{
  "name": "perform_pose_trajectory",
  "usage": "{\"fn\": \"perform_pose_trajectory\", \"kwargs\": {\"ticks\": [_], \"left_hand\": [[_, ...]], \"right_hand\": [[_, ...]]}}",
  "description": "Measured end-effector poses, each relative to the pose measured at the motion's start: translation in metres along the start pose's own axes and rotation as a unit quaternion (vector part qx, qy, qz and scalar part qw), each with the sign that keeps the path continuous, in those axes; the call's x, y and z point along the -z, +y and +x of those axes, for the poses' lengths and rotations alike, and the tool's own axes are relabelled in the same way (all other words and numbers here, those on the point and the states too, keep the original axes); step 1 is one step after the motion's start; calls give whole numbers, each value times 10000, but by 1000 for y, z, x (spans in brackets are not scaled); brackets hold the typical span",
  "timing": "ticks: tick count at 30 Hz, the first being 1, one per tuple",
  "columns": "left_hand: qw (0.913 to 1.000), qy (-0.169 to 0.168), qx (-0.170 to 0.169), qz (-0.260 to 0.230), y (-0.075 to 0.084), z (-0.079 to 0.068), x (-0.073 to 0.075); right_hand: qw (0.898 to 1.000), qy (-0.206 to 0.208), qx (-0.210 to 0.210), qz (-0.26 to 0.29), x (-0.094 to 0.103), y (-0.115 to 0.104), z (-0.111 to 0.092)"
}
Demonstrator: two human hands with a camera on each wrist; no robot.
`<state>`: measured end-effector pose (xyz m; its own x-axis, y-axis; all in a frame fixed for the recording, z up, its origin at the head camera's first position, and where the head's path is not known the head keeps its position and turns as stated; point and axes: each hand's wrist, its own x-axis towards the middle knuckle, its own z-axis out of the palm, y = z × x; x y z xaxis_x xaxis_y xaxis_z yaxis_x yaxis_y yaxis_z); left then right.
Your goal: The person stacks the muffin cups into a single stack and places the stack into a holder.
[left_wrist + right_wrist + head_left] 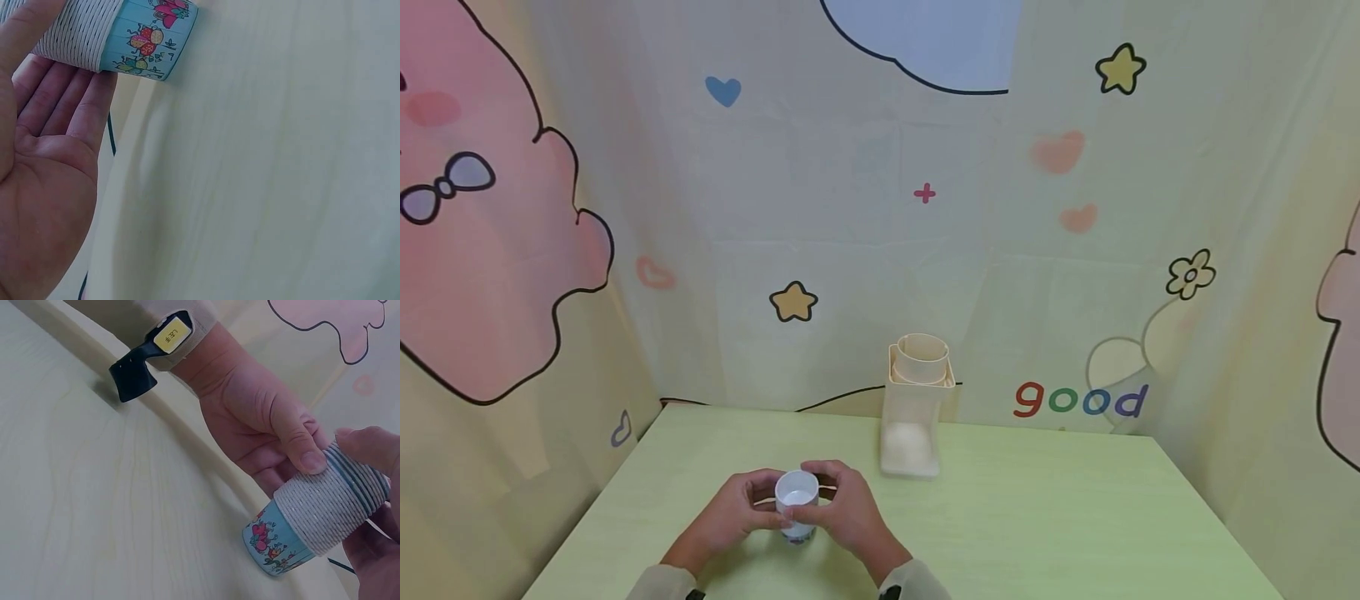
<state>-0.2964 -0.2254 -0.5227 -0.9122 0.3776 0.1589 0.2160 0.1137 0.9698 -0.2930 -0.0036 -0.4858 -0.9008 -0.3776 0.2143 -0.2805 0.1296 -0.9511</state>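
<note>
Both hands hold a stack of nested paper cups low over the table, its mouth facing up. My left hand grips the stack from the left, thumb at the near side and fingers behind. From the right, my right hand holds it near the top, its thumb across the front. In the right wrist view many tightly packed white rims make a ribbed band round the stack. Below them, the lowest cup's light blue wall carries red and yellow cartoon prints.
A cream cup dispenser with a round tube at its top stands at the table's back edge, right of the hands. Behind the pale wood-grain table hangs a printed curtain. A black strap sits on the left wrist.
</note>
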Motion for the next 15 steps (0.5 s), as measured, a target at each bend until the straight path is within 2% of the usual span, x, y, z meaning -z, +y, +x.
{"fn": "perform_pose_trajectory", "kwargs": {"ticks": [11, 15], "left_hand": [[10000, -53, -14, 0, 10, -3, 0], [9999, 103, -25, -107, 15, -8, 0]], "right_hand": [[9993, 81, 187, 310, 3, 8, -3], [9985, 70, 212, 499, 5, 10, -3]]}}
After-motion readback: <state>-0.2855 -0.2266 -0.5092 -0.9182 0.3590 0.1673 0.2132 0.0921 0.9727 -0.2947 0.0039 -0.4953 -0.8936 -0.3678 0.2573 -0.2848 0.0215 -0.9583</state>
